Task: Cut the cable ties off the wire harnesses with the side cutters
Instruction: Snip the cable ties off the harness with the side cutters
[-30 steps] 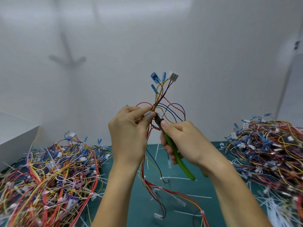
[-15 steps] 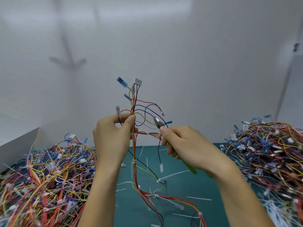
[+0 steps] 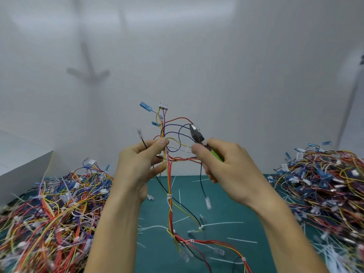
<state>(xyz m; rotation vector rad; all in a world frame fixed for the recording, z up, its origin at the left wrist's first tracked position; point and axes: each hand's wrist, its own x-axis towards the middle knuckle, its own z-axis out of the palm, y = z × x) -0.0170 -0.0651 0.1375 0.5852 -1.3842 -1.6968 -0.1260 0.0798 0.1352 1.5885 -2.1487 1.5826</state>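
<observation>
Head view: holding one wire harness [image 3: 169, 174] upright over the green mat [image 3: 256, 196], pinched just under its fanned-out top wires between thumb and fingers of the left hand [image 3: 136, 166]. Gripping the green-handled side cutters [image 3: 197, 135] in the right hand [image 3: 230, 170], fingers curled round the handles, blades seemingly together and pointing up among the loose wire loops, biting on nothing. Judged as between cuts: hunting for the next tie rather than snipping. Bound by a white cable tie [image 3: 169, 196] on the hanging trunk below the left hand, by a second tie [image 3: 185, 159] on the red side branch near the right thumb, and by more lower down where the tail reaches the mat. Next, probably: open the blades, bring them down to the nearest tie, slip one blade under the strap alone, keep the thin wires out of the bite, then squeeze. Flanked by a tangled pile of harnesses [image 3: 49, 213] at left and a second pile [image 3: 325, 190] at right, with snipped white ties [image 3: 222, 224] scattered on the mat between and a white box [image 3: 21, 168] at far left
</observation>
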